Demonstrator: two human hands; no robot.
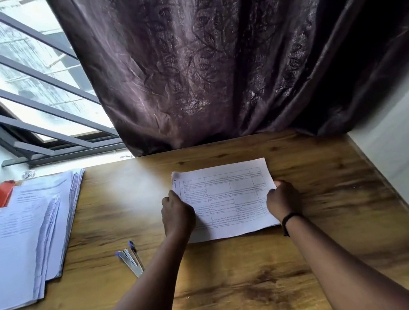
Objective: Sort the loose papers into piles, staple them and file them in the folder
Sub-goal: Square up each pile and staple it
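At the middle of the wooden surface (239, 267), the person's left hand (177, 217) and right hand (283, 200) are gripping the side edges of a thin white printed sheaf of paper (230, 198), fingers curled. It is looking light, floppy and easily creased, so holding both edges is suiting it. The thick loose stack of white papers (32, 237) is lying well apart at the left.

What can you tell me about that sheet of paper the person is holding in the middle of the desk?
The sheet is white paper printed with a ruled table of small text, too blurred to read. It lies flat, or nearly so, on the wooden desk, turned sideways to the person, and may be the top of a few sheets. The left hand grips its left edge and the right hand its right edge, fingers curled. It sits apart from the big paper stack at the left.
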